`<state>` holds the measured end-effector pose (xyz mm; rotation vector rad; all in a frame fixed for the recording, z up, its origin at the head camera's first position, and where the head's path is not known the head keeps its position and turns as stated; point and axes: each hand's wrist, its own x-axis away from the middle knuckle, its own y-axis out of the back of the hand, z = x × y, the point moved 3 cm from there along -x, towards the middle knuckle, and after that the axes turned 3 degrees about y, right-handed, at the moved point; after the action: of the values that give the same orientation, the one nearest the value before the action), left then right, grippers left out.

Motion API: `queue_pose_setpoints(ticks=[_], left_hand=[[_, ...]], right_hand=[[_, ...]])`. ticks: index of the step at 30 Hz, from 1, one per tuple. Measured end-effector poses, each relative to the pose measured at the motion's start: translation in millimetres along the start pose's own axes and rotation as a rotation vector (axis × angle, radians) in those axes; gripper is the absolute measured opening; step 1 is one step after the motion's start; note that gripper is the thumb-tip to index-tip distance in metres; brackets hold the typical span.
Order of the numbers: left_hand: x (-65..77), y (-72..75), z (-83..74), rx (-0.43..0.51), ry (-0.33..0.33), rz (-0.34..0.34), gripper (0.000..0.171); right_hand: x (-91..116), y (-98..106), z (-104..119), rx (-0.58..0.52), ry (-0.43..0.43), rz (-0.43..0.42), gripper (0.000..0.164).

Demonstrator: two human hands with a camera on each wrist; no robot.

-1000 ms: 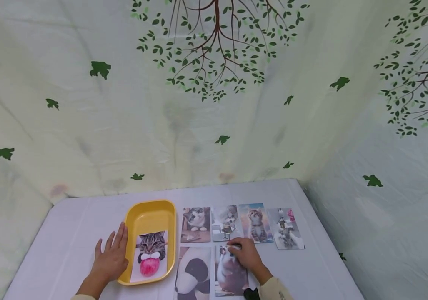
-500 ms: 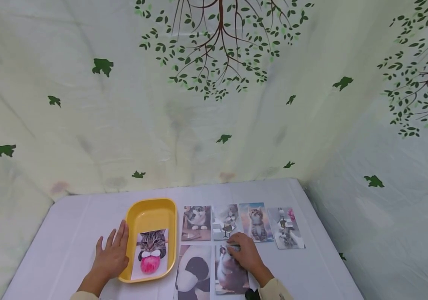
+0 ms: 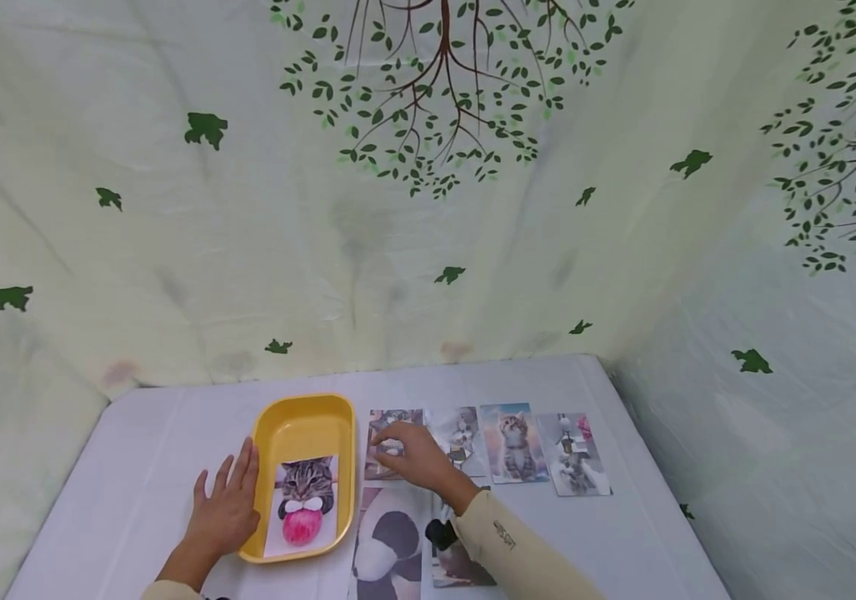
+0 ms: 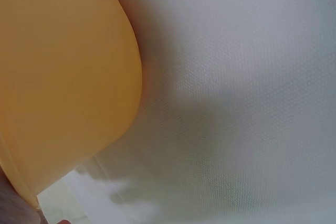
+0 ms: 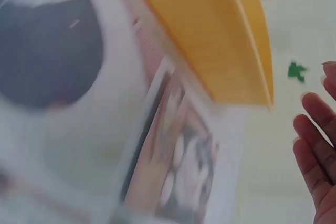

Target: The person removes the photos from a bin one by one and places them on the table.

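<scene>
My left hand (image 3: 223,508) lies along the left rim of a yellow tray (image 3: 300,423), its fingers straight and touching the edge. Inside the tray is a photo card (image 3: 302,508) of a tabby cat with a pink ball. My right hand (image 3: 416,457) hovers over the back row, partly covering a cat photo card (image 3: 396,415) just right of the tray. Nothing is between its loosely bent fingers (image 5: 317,171) in the right wrist view. Under the right forearm, a grey animal photo card (image 3: 461,567) is mostly hidden.
Farther right in the back row lie a grey-and-white photo card (image 3: 465,425), a kitten card (image 3: 515,442) and another cat card (image 3: 573,454). A close-up black-and-white photo card (image 3: 390,537) lies in front. A leaf-printed curtain (image 3: 367,250) stands behind the white table (image 3: 653,517).
My right hand has moved left and away from me, from the front grey animal card to over the back-left cat card. The left hand stays on the tray rim.
</scene>
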<state>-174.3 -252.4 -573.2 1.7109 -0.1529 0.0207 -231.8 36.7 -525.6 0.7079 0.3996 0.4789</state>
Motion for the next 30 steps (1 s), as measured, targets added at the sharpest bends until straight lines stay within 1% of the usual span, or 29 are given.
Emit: queue_pose_setpoints(ticks=[3,5,9,12,16,18,20,24,27,30], left_hand=[[1.1,0.0,1.1,-0.003,-0.001,-0.014,0.092],[1.9,-1.2,1.6,0.003,-0.005,-0.023,0.092],[3.1,-3.9,2.3,0.005,-0.009,-0.027,0.092],[3.7,-4.0,2.2,0.002,-0.013,-0.032,0.093],[3.8,-2.4,1.5,-0.004,-0.021,-0.041,0.092],[3.9,-1.2,0.9,-0.002,-0.023,-0.045,0.092],[4.1,-0.5,0.3,0.002,-0.024,-0.046,0.091],[4.9,0.2,-0.2,0.011,-0.021,-0.04,0.089],[5.0,1.5,-0.2,0.012,-0.023,-0.053,0.088],[5.0,2.8,0.0,0.005,-0.024,-0.062,0.087]], right_hand=[[-25.0,-20.8,17.0,-0.008,-0.001,0.053,0.021],[-38.4,-37.0,26.3,-0.034,-0.01,0.086,0.022],[-56.8,-68.9,38.9,-0.1,-0.053,0.122,0.022],[-65.1,-89.4,43.8,-0.173,-0.117,0.103,0.022],[-70.1,-111.6,44.1,-0.256,-0.261,0.049,0.025],[-71.1,-119.4,42.3,-0.246,-0.321,0.019,0.026],[-71.8,-125.0,40.2,-0.228,-0.361,-0.004,0.026],[-73.1,-131.8,34.7,-0.139,-0.424,-0.049,0.024],[-74.9,-133.6,31.8,-0.05,-0.445,-0.06,0.024],[-77.1,-134.7,30.7,0.035,-0.436,-0.054,0.026]])
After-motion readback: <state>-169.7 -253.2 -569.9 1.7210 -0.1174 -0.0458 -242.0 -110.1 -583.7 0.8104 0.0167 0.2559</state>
